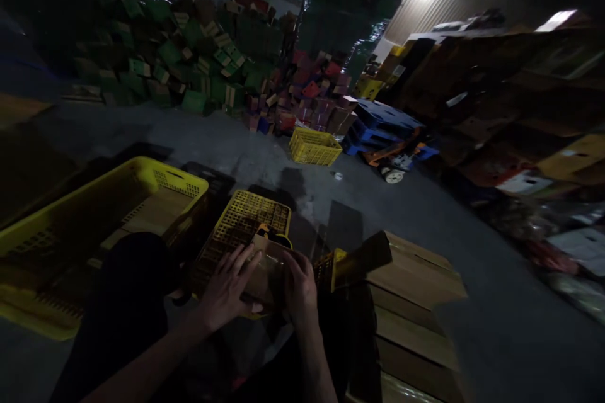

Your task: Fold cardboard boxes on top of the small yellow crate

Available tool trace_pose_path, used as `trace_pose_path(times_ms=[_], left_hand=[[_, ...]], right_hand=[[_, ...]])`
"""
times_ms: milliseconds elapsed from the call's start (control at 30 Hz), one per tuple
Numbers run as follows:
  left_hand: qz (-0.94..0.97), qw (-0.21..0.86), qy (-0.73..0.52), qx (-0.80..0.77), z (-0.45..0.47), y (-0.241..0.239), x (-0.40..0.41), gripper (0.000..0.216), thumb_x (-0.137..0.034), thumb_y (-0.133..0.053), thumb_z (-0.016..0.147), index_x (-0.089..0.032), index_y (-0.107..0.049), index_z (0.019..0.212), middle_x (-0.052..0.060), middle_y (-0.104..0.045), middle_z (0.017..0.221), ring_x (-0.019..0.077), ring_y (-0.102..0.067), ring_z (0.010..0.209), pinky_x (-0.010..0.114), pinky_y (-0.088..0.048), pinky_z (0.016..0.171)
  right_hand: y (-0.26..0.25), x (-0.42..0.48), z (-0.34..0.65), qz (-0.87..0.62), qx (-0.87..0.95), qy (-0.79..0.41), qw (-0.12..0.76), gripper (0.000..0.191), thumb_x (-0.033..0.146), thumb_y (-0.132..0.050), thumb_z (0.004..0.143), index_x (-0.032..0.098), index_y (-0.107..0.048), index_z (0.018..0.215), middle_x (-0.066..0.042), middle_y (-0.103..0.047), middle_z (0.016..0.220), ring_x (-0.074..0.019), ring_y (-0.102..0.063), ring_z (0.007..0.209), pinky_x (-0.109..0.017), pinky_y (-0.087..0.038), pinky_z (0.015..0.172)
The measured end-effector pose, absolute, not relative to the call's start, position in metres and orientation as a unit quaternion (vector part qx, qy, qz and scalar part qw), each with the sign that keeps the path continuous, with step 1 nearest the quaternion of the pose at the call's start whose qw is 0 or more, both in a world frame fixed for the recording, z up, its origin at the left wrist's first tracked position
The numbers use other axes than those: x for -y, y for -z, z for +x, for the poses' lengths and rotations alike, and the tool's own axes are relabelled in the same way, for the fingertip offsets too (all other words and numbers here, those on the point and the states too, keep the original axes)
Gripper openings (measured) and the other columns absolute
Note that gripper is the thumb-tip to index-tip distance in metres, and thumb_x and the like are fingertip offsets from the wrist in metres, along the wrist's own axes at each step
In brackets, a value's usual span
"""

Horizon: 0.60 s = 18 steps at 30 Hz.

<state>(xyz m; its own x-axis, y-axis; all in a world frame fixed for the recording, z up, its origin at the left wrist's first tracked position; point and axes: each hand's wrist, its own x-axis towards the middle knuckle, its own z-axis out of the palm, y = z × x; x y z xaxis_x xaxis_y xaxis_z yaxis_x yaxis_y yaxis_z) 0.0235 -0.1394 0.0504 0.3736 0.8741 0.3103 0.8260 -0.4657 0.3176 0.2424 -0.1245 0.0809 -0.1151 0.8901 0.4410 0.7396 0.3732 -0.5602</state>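
Observation:
A small cardboard box (265, 277) with a glossy strip across its face is between my hands. My left hand (229, 284) lies against its left side, fingers stretched along the edge and thumb low. My right hand (301, 283) curves around the right side. The box is over a yellow plastic crate (258, 201) with a grid surface, in front of my knees. Just beyond the box lies an orange-and-black object (273, 234), partly hidden and too dark to name.
A large yellow crate (182, 184) on my left holds flat cardboard. Cardboard cartons (416, 334) stand at my right. Another yellow crate (316, 146), blue pallets (385, 114) and a pallet jack (393, 160) stand farther off. Green boxes (189, 63) are heaped at the back.

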Motion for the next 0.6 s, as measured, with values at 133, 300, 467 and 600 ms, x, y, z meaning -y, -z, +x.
trace_pose_path(times_ms=[133, 300, 467, 600], left_hand=[[0.824, 0.017, -0.211, -0.525, 0.032, -0.059, 0.140, 0.111, -0.058, -0.084, 0.071, -0.014, -0.034, 0.160, 0.019, -0.033, 0.166, 0.0392, -0.026, 0.154, 0.056, -0.024, 0.124], [0.849, -0.002, -0.214, -0.483, 0.064, -0.066, 0.149, 0.112, -0.065, -0.075, 0.079, -0.007, -0.028, 0.161, 0.020, -0.024, 0.169, 0.0354, -0.020, 0.157, 0.050, -0.026, 0.124], [0.853, -0.004, -0.191, -0.486, 0.083, -0.060, 0.153, 0.113, -0.072, -0.072, 0.078, -0.007, -0.030, 0.161, 0.017, -0.027, 0.169, 0.0340, -0.020, 0.157, 0.049, -0.026, 0.125], [0.853, -0.011, -0.196, -0.484, 0.079, -0.058, 0.151, 0.115, -0.070, -0.073, 0.078, -0.009, -0.026, 0.163, 0.016, -0.026, 0.169, 0.0334, -0.019, 0.157, 0.049, -0.025, 0.125]], right_hand=[[-0.106, 0.109, 0.254, -0.539, 0.782, -0.123, 0.287, 0.033, 0.013, -0.052, 0.098, 0.027, -0.073, 0.119, -0.008, -0.068, 0.122, -0.0236, -0.062, 0.111, -0.039, -0.053, 0.095], [-0.115, 0.104, 0.253, -0.552, 0.801, -0.114, 0.203, 0.022, 0.013, -0.046, 0.101, 0.023, -0.066, 0.106, -0.007, -0.067, 0.108, -0.0225, -0.059, 0.102, -0.035, -0.050, 0.089], [-0.103, 0.097, 0.252, -0.565, 0.812, -0.038, 0.143, 0.016, 0.011, -0.047, 0.099, 0.022, -0.058, 0.097, -0.008, -0.063, 0.103, -0.0240, -0.057, 0.097, -0.036, -0.050, 0.088], [-0.100, 0.092, 0.251, -0.564, 0.816, -0.034, 0.122, 0.017, 0.011, -0.046, 0.099, 0.022, -0.057, 0.093, -0.009, -0.062, 0.102, -0.0257, -0.056, 0.096, -0.039, -0.051, 0.088]])
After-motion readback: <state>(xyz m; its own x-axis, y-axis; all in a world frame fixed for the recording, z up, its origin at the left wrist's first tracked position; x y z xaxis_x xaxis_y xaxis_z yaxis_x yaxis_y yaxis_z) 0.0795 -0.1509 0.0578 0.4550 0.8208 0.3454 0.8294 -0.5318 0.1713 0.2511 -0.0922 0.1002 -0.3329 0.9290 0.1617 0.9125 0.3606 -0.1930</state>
